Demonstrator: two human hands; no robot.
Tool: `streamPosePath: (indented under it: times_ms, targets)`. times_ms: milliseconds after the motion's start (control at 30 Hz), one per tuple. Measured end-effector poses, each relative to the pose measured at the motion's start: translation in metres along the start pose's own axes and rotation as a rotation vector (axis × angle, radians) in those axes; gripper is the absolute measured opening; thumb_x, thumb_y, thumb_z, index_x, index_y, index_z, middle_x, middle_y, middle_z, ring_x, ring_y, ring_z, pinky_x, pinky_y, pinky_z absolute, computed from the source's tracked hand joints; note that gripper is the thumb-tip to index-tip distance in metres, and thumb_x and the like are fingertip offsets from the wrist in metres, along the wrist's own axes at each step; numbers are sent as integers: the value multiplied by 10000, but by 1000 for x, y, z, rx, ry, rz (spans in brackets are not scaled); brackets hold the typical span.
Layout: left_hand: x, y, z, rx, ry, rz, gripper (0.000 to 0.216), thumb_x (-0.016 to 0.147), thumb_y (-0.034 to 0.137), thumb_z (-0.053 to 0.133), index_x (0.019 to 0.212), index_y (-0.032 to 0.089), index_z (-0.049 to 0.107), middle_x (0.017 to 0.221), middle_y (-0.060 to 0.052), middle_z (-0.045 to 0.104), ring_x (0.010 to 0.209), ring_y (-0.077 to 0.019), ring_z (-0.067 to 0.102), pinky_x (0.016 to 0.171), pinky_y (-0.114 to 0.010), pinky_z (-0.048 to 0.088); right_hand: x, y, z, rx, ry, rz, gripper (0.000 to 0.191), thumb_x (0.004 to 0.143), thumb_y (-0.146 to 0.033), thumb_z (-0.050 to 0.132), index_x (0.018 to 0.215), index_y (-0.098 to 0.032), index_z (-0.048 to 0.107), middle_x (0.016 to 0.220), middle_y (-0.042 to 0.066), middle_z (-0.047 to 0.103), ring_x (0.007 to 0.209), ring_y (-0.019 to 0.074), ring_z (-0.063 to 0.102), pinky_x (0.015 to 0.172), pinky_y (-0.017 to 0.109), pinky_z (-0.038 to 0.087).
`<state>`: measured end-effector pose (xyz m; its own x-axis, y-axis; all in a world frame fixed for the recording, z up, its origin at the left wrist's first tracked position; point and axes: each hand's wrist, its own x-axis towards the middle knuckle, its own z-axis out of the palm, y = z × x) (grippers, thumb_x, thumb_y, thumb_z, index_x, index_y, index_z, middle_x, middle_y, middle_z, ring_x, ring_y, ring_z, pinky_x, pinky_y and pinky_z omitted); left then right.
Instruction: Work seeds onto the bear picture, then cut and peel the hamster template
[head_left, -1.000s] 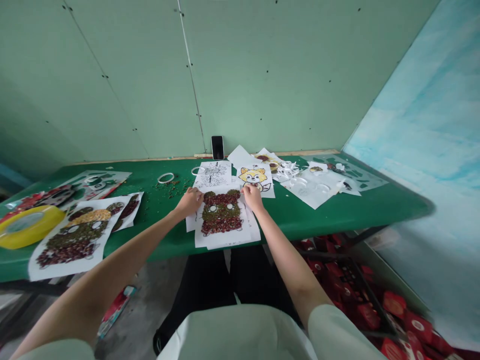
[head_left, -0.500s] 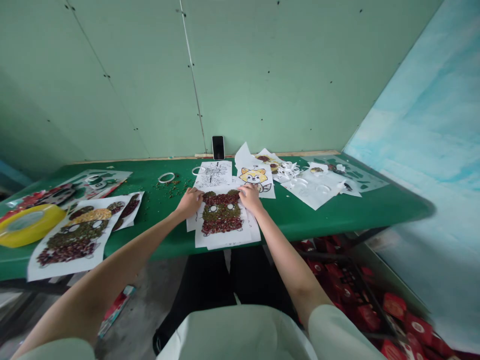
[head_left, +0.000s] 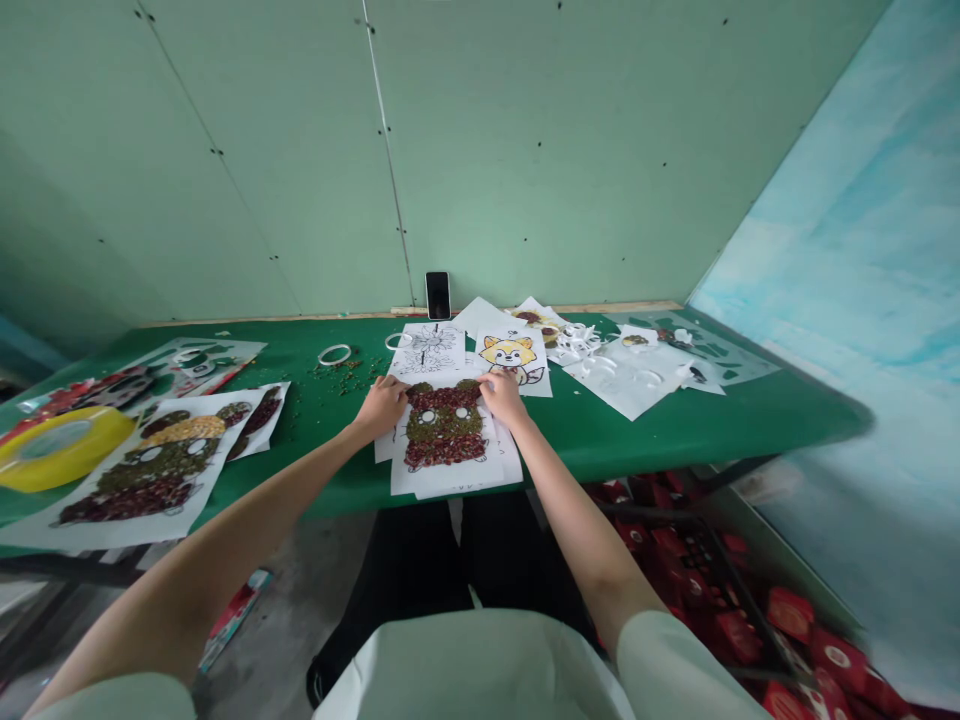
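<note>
A sheet of paper with a bean-covered animal picture [head_left: 445, 425] lies at the table's front edge, with bands of dark red beans and green grains. My left hand [head_left: 382, 404] is closed at its upper left edge, fingers curled by one ear. On the opposite side, my right hand [head_left: 503, 396] grips near the upper right edge. More white sheets [head_left: 510, 455] lie under the picture. Just beyond my right hand is a drawing of a yellow fox [head_left: 510, 354]. A line drawing of flowers [head_left: 429, 347] lies behind the bean picture.
Left on the green table [head_left: 330, 490] are a yellow tape roll [head_left: 64, 445], another bean picture [head_left: 150, 470] overhanging the front edge, and a white ring [head_left: 334, 355] by scattered grains. A phone [head_left: 438, 295] leans on the wall. White scraps [head_left: 581, 342] lie right.
The left bean picture's near end has lifted and swung outward to the left. Behind the fox drawing, a sheet's raised corner has flattened. Both hands stay in place on the picture.
</note>
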<state>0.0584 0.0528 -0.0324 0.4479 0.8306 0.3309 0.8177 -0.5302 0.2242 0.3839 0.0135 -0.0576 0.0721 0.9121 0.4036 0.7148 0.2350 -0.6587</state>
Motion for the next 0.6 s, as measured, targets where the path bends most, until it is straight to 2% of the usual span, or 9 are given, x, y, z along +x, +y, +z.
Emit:
streamPosePath:
  times_ms: [167,367,500,600]
  targets:
    - [0,-2,4,-8,29,-4,465,1027,235,434,1338,130,763,1256,-195,718,1253,-372,608,1139,-517,498,-1,-3,-4,20,-27,2,312,1039,-270,535,1088,-224,840,1149,115,772,1192,330,605,1110,462,446]
    - [0,-2,6,-44,25,-1,432,1011,237,443,1239,158,801,1236,-188,731,1277,-367,614,1163,-513,498,0,-4,-6,41,-30,-33,286,1043,-225,546,1013,-223,830,1098,96,803,1143,294,654,1150,443,427]
    - [5,-11,-8,-36,35,-28,450,991,201,436,1239,159,810,1243,-181,759,1252,-352,640,1173,-510,501,1,-1,-3,55,5,-32,275,1021,-216,553,1009,-214,828,1109,107,811,1135,302,659,1110,442,459]
    - [7,-31,-27,11,45,-83,428,953,178,471,1206,148,815,1232,-185,779,1240,-356,666,1153,-502,520,0,1,-2,70,14,-33,272,1011,-212,559,1017,-211,830,1103,108,810,1132,304,663,1082,436,480]
